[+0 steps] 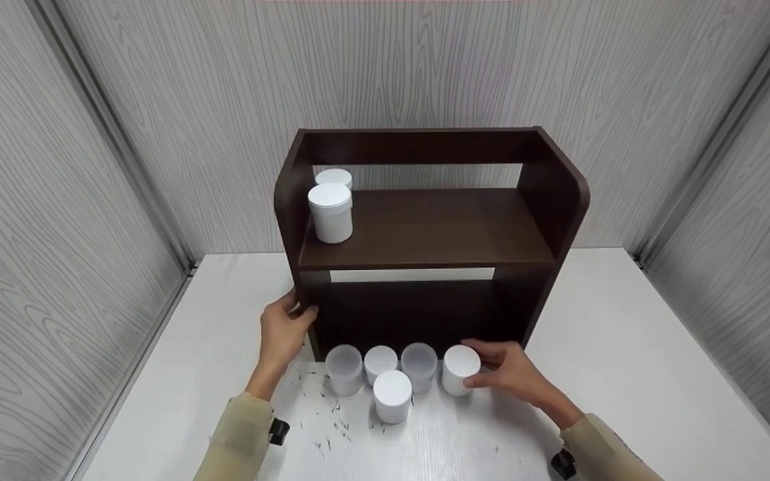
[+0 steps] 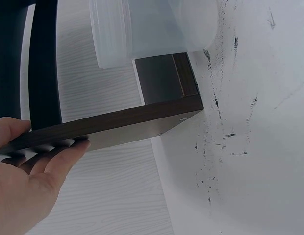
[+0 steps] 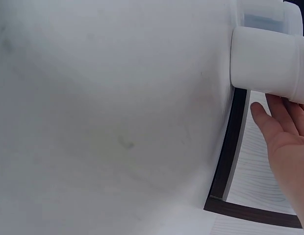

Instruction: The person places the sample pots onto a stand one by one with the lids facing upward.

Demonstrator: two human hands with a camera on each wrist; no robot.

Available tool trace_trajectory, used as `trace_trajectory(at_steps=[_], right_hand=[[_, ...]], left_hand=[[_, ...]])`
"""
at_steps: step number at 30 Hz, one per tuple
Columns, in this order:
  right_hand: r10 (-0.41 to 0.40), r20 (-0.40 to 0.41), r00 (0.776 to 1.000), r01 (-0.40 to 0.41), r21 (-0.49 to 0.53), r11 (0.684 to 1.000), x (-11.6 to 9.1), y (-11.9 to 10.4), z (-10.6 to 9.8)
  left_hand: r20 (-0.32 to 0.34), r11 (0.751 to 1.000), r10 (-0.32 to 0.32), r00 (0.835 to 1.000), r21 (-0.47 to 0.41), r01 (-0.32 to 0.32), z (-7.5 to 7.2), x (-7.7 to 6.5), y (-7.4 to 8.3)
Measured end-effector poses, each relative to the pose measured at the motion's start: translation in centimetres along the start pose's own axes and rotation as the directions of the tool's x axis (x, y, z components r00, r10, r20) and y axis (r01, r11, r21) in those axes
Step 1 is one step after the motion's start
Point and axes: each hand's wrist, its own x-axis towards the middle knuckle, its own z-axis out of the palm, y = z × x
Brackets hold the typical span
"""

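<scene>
A dark brown two-tier shelf [image 1: 425, 230] stands on the white table. My left hand [image 1: 283, 333] grips its left side panel [image 2: 122, 117], thumb on one face and fingers on the other. My right hand [image 1: 515, 371] holds a white lidded jar [image 1: 460, 371] at the right end of a row before the shelf, thumb in front and fingers behind. The right wrist view shows this jar [image 3: 265, 61] with its base at the table and fingers curled by its lid. Beside it stand a frosted jar [image 1: 419, 367], a white jar [image 1: 381, 362] and another frosted jar [image 1: 344, 369].
One more white jar [image 1: 392, 397] stands in front of the row. Two lidded jars sit on the upper tier's left end, the front one [image 1: 331, 214] partly hiding the rear one [image 1: 334, 176]. Dark scuffs [image 1: 335, 424] mark the table [image 1: 178, 374]. Grey wood-grain walls [image 1: 392, 67] enclose it.
</scene>
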Motion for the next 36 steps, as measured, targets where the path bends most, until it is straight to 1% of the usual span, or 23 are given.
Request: trace_trajectory(at_steps=[9,15,25,32,36], right_hand=[[0.039,-0.012,0.999,-0.039,0.025,0.999,-0.3,0.0,0.1],[0.040,-0.015,0.999,-0.039,0.025,0.999,-0.7,-0.1,0.0],[0.029,0.002,1.000,-0.029,0.044,0.999,-1.2,-1.7,-0.3],[0.038,0.004,0.999,-0.038,0.035,0.999,-1.6,-2.9,-0.6],[0.054,0.001,0.999,-0.054,0.034,0.998,-1.7,-3.8,-0.7]], left_hand=[[0.011,1.000,-0.002,1.000,-0.016,0.002,-0.1,-0.1,0.0],[0.002,1.000,-0.007,1.000,-0.024,0.007,0.0,-0.1,-0.1],[-0.003,0.999,-0.010,1.000,-0.033,0.010,0.0,0.0,0.0],[0.002,0.999,-0.003,1.000,-0.044,0.003,-0.1,-0.1,-0.1],[0.004,1.000,0.005,1.000,-0.028,-0.004,-0.1,0.0,0.0]])
